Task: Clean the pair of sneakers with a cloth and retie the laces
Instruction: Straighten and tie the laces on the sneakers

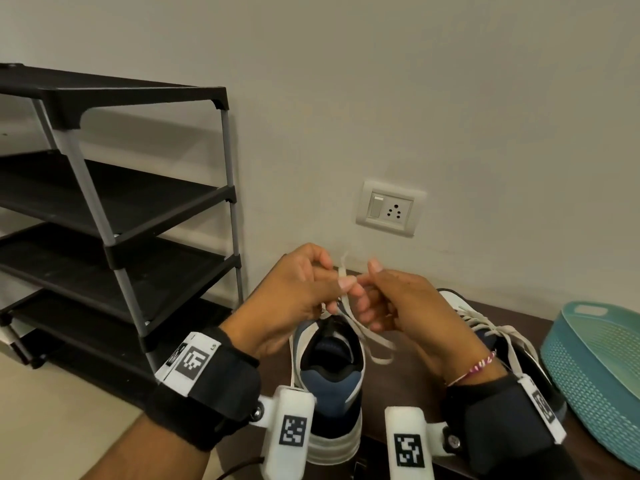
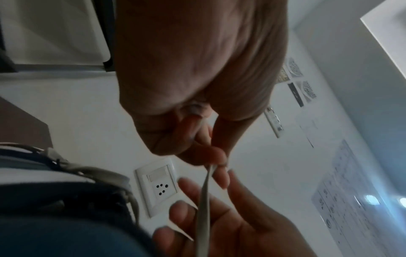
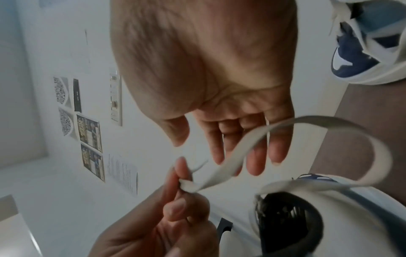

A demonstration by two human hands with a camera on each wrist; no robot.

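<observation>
Plainly the lace (image 1: 348, 308) is flat, soft and light, likely slippery. The left hand (image 1: 294, 299) pinches it above the sneaker (image 1: 330, 368) on the bench (image 1: 408, 379); the right hand (image 1: 405, 306) grip lies relaxed, best pinching near the tip.

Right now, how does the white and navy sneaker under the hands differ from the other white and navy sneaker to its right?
The white and navy sneaker under the hands is untied: the left hand pinches its flat off-white lace, and the right hand works beside it. The white and navy sneaker to the right is touched by neither hand, its laces crossed over the tongue. The first shows its heel and open collar; the second is partly hidden behind the right wrist. Both stand on the brown surface.
</observation>
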